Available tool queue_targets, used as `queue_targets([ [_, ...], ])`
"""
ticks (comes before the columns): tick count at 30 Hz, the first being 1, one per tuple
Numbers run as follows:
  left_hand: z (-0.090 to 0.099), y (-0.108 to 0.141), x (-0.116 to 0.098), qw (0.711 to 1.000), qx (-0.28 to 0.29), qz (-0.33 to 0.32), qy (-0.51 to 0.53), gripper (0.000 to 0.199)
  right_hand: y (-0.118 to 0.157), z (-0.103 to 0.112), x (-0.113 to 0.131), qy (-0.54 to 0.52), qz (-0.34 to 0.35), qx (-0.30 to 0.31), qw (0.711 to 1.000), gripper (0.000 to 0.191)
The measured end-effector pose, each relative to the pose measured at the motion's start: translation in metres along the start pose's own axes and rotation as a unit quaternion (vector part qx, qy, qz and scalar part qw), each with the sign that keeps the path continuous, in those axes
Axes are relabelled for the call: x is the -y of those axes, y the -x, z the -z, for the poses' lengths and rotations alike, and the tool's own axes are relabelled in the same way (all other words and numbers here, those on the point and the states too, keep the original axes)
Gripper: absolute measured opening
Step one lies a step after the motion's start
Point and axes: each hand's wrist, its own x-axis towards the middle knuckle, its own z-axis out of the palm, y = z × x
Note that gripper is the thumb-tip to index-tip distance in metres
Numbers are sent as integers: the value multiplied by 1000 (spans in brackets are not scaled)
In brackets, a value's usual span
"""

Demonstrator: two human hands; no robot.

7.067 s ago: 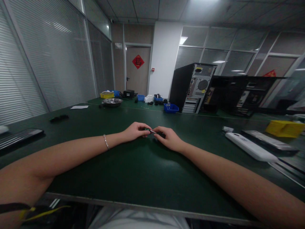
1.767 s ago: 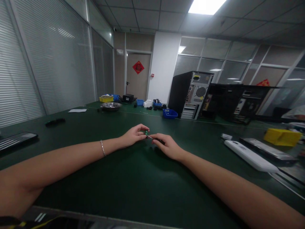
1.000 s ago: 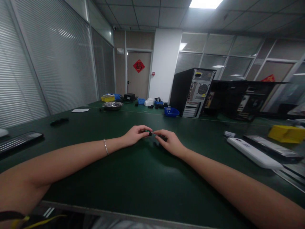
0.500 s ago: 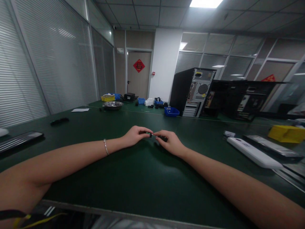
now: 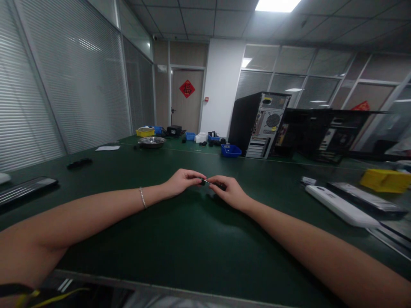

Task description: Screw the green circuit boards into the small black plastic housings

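Observation:
Above the middle of the green table (image 5: 180, 239), my left hand (image 5: 180, 183) pinches a small dark part (image 5: 203, 182) between thumb and fingertips. It is too small for me to make out its kind. My right hand (image 5: 231, 192) is closed on a small screwdriver (image 5: 221, 186) with a dark handle and a thin metal shaft. The shaft points left and its tip meets the dark part, or comes very close to it. My fingers hide much of both things, and the two hands almost touch.
A computer tower (image 5: 261, 124) stands at the back right, beside a blue bin (image 5: 231, 150). A metal dish (image 5: 152, 142) lies back left. On the right are a white power strip (image 5: 342, 205) and a yellow box (image 5: 385, 180). A dark flat panel (image 5: 28, 190) lies left.
Both hands stay in nearly the same place. The dark part looks slightly turned in my left fingers, its green edge now less visible.

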Motion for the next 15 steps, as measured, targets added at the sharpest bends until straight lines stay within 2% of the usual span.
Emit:
queue_targets([
  [7,-2,3,-6,999,-4,10,31,27,-1,-1,1,-9,-4,-7,1000,19],
  [15,1,0,-2,999,21,-13,-28,23,-1,-2,0,-8,-15,-29,999,21],
])
